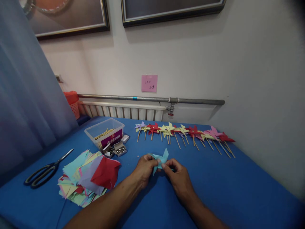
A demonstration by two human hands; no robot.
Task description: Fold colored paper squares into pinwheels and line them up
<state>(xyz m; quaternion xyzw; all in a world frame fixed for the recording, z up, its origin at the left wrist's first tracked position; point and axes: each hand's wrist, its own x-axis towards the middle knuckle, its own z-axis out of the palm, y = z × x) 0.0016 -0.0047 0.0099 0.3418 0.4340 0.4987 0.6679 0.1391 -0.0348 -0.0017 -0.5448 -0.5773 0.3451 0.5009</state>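
A light-blue paper pinwheel [163,157] is held up over the blue table, between my two hands. My left hand [147,168] pinches it from the left, with the thumb pressed near its middle. From the right, my right hand [176,173] is closed with thumb and fingertips at the pinwheel's centre; whether a pin or stick is in those fingers I cannot make out. To the left lies a messy pile of coloured paper squares [83,173], with a red sheet [106,172] on top.
Finished pinwheels [169,128] on sticks lie in a row along the back. Back left are a clear plastic box [91,130] with wooden sticks [105,133] and small open boxes of metal pins [120,150]. Scissors [49,168] lie far left. A radiator [124,111] lines the wall.
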